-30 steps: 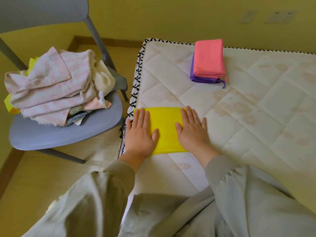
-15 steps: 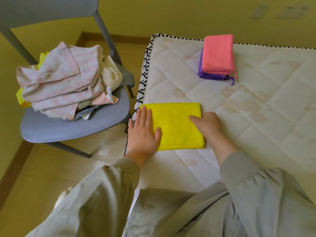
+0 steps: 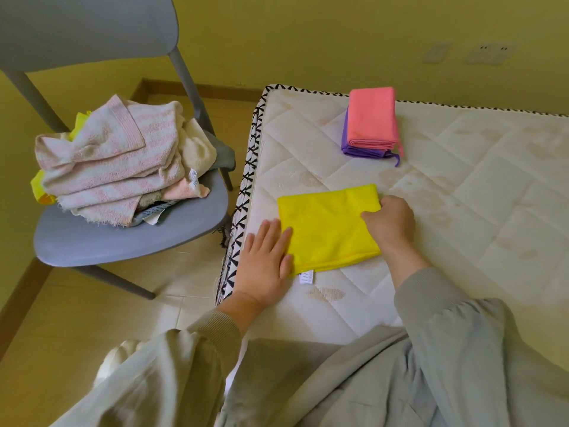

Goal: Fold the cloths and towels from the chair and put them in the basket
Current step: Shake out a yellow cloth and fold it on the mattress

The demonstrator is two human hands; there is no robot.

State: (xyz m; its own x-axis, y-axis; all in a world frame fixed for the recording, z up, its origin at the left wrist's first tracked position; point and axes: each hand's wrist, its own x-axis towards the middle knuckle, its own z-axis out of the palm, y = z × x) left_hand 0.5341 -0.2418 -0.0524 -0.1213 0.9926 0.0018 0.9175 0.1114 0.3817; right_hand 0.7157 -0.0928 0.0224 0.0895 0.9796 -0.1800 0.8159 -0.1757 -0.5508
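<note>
On the mattress [image 3: 462, 217], right hand [image 3: 389, 221] is pinching the yellow cloth [image 3: 329, 229], left hand [image 3: 264, 257] pressing it flat; pink and purple cloths [image 3: 371, 124] are lying folded, towel pile [image 3: 114, 161] on the chair [image 3: 123, 245] waiting.

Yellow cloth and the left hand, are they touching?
Touching. Head view: the left hand lies flat, fingertips on the yellow cloth at its left edge.

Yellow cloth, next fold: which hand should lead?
Right, probably. The right hand grips the yellow cloth at its right edge, ready to carry it over. The left hand lies flat on the left edge, fingers straight, pinning it to the mattress.
</note>
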